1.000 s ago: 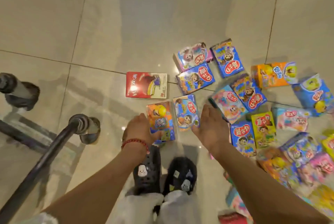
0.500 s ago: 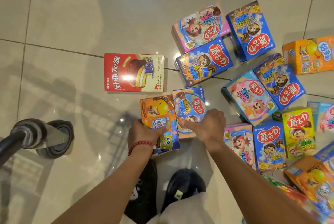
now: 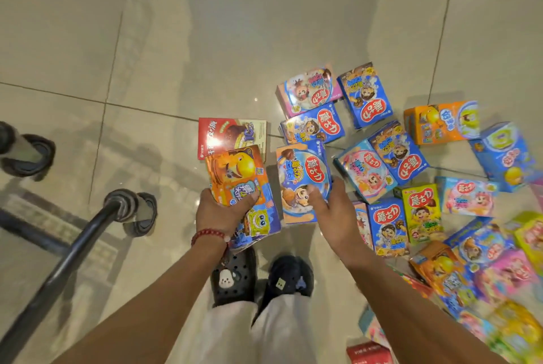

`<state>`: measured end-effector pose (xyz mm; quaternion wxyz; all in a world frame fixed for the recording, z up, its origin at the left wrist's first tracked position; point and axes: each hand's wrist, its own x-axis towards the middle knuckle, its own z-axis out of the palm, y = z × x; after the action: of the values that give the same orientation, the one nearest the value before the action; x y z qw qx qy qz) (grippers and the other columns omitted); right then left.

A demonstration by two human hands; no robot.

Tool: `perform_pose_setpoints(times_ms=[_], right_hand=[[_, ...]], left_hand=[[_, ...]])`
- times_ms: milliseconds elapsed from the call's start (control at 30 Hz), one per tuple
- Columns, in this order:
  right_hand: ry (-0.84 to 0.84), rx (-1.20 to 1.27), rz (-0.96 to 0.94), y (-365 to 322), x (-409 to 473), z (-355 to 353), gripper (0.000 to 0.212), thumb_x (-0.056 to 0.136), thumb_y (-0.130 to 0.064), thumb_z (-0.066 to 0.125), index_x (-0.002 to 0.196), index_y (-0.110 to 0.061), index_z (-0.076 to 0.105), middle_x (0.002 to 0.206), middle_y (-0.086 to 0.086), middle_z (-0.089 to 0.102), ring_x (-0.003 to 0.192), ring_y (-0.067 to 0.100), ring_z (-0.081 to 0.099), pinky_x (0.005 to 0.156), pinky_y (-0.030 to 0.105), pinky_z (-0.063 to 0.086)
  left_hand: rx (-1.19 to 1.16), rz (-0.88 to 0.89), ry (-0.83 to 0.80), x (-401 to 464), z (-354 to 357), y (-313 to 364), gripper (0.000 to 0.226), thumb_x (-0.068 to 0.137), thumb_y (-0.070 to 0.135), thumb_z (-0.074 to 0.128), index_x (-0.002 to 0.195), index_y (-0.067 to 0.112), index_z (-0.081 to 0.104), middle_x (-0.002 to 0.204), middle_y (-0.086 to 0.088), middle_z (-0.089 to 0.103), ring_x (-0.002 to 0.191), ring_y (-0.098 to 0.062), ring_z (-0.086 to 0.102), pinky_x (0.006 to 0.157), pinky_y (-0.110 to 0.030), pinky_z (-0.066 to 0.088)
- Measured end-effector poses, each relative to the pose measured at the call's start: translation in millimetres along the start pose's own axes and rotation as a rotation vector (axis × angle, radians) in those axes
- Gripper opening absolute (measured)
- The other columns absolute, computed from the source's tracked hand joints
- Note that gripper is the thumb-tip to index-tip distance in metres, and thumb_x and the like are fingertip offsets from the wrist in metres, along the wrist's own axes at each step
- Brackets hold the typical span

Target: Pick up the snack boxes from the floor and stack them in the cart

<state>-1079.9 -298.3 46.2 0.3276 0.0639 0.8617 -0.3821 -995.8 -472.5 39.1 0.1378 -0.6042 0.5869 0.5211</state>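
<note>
Orange-and-blue cardboard snack box (image 3: 241, 190) is gripped by the left hand (image 3: 220, 213), thumb curled across its printed face near the lower end, fingers hidden beneath. Its long axis runs away from the person, tilted slightly left; the far end overlaps a flat red cardboard box (image 3: 232, 135) lying on the glossy beige tile floor (image 3: 176, 40). Blue round-window snack box (image 3: 304, 182) is held by the right hand (image 3: 332, 216), thumb on the face, fingers wrapped round the right edge. Its long axis also points away from the person, face up, print inverted. Both boxes sit just ahead of the black clogs (image 3: 235, 278). Further assorted snack boxes (image 3: 411, 216) lie scattered on the floor to the right. Black tubular cart frame (image 3: 73, 246) with wheels stands at left.
</note>
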Motion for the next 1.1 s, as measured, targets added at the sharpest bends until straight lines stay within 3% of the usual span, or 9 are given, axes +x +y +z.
perform_pose_setpoints(times_ms=[67, 200, 300, 533, 667, 800, 900, 967, 1100], right_hand=[[0.028, 0.028, -0.008, -28.9, -14.3, -23.8, 0.035, 0.095, -0.032, 0.052, 0.119, -0.008, 0.046, 0.108, 0.003, 0.061, 0.093, 0.016, 0.059, 0.074, 0.023, 0.043], [0.069, 0.092, -0.061, -98.6, -51.5, -78.9, 0.023, 0.095, -0.035, 0.052, 0.112, -0.023, 0.043, 0.110, 0.002, 0.062, 0.101, 0.019, 0.062, 0.086, 0.036, 0.050], [0.085, 0.133, -0.101, -151.7, -80.3, -119.2, 0.026, 0.094, -0.034, 0.053, 0.113, -0.016, 0.049, 0.107, -0.002, 0.064, 0.098, 0.017, 0.063, 0.084, 0.034, 0.051], [0.097, 0.169, -0.276, -287.0, -155.5, -204.0, 0.019, 0.095, -0.025, 0.054, 0.109, -0.015, 0.046, 0.092, -0.009, 0.057, 0.076, -0.008, 0.054, 0.061, 0.000, 0.037], [0.092, 0.177, -0.419, -366.5, -198.4, -238.2, 0.020, 0.094, -0.028, 0.056, 0.108, -0.016, 0.047, 0.088, -0.013, 0.059, 0.077, 0.002, 0.058, 0.062, 0.010, 0.040], [0.068, 0.168, -0.547, -434.5, -236.6, -259.0, 0.018, 0.094, -0.028, 0.056, 0.103, -0.016, 0.047, 0.095, -0.002, 0.062, 0.086, 0.016, 0.060, 0.069, 0.025, 0.041], [0.045, 0.150, -0.648, -476.5, -263.1, -264.2, 0.020, 0.094, -0.029, 0.056, 0.105, -0.016, 0.047, 0.096, -0.002, 0.062, 0.084, 0.016, 0.061, 0.066, 0.022, 0.045], [0.028, 0.137, -0.719, -501.3, -281.2, -260.9, 0.022, 0.094, -0.028, 0.056, 0.107, -0.012, 0.048, 0.094, -0.003, 0.060, 0.082, 0.015, 0.060, 0.063, 0.015, 0.045], [-0.093, 0.148, -0.810, -541.0, -320.4, -233.7, 0.020, 0.094, -0.028, 0.056, 0.107, -0.019, 0.045, 0.096, -0.006, 0.060, 0.082, 0.006, 0.062, 0.068, 0.019, 0.049]], left_hand=[[-0.051, 0.029, -0.042, -25.3, -14.7, 25.8, 0.081, 0.041, 0.053, 0.090, 0.105, 0.013, 0.062, 0.094, -0.002, 0.072, 0.080, -0.019, 0.072, 0.075, -0.044, 0.059], [-0.174, 0.081, -0.041, -90.3, -48.7, 91.6, 0.056, 0.059, 0.028, 0.090, 0.103, 0.013, 0.058, 0.096, -0.005, 0.070, 0.082, -0.023, 0.071, 0.075, -0.044, 0.059], [-0.266, 0.133, -0.056, -140.5, -73.6, 140.1, 0.049, 0.062, 0.021, 0.088, 0.101, 0.009, 0.061, 0.094, -0.009, 0.071, 0.079, -0.024, 0.071, 0.072, -0.040, 0.059], [-0.362, 0.313, -0.107, -264.0, -151.0, 248.2, 0.036, 0.060, 0.023, 0.089, 0.088, 0.013, 0.069, 0.085, -0.007, 0.074, 0.076, -0.024, 0.072, 0.072, -0.039, 0.059], [-0.419, 0.391, -0.112, -325.1, -204.7, 296.0, 0.050, 0.058, 0.022, 0.090, 0.100, 0.006, 0.067, 0.093, -0.011, 0.074, 0.081, -0.028, 0.072, 0.075, -0.044, 0.059], [-0.471, 0.489, -0.064, -377.6, -257.8, 329.2, 0.029, 0.070, 0.011, 0.082, 0.094, 0.009, 0.067, 0.092, -0.012, 0.073, 0.077, -0.025, 0.071, 0.067, -0.035, 0.060], [-0.518, 0.540, -0.005, -410.7, -298.1, 339.7, 0.029, 0.069, 0.012, 0.083, 0.092, 0.010, 0.065, 0.089, -0.009, 0.073, 0.071, -0.019, 0.071, 0.056, -0.027, 0.058], [-0.548, 0.563, 0.024, -428.7, -326.7, 339.6, 0.029, 0.069, 0.014, 0.083, 0.091, 0.013, 0.064, 0.089, -0.008, 0.073, 0.072, -0.019, 0.071, 0.056, -0.027, 0.057], [-0.623, 0.601, 0.138, -458.4, -387.9, 322.8, 0.031, 0.070, 0.016, 0.082, 0.094, 0.013, 0.063, 0.091, -0.007, 0.072, 0.074, -0.019, 0.071, 0.057, -0.027, 0.057]])
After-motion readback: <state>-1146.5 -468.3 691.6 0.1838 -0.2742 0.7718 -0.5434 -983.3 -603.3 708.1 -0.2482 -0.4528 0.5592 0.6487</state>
